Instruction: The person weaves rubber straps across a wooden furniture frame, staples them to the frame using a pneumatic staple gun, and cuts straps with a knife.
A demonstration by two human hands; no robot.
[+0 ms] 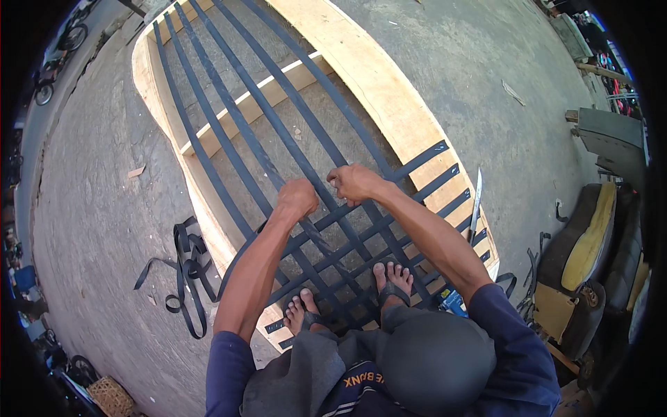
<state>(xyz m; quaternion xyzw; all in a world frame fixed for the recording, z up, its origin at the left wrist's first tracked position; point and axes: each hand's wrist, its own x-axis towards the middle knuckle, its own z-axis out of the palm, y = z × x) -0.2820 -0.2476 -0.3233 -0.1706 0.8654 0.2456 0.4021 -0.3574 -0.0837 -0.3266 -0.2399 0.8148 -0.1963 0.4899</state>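
Across the near half of a long wooden frame (368, 62), both hands work just above dark webbing: the left hand (299, 197) curls its fingers inward, and the right hand (352, 183) sits just beside it, fingers bent narrow; I cannot tell whether either is closed on a strap. Long straps (303, 163) run from the far end toward the near end, passing over a wooden crossbar (300, 74). Cross straps (425, 158) lie interlaced with them near the feet, their ends fixed on the right edge. By the left edge, loose webbing (180, 240) coils on the floor; a long blade (476, 205) lies at the right edge.
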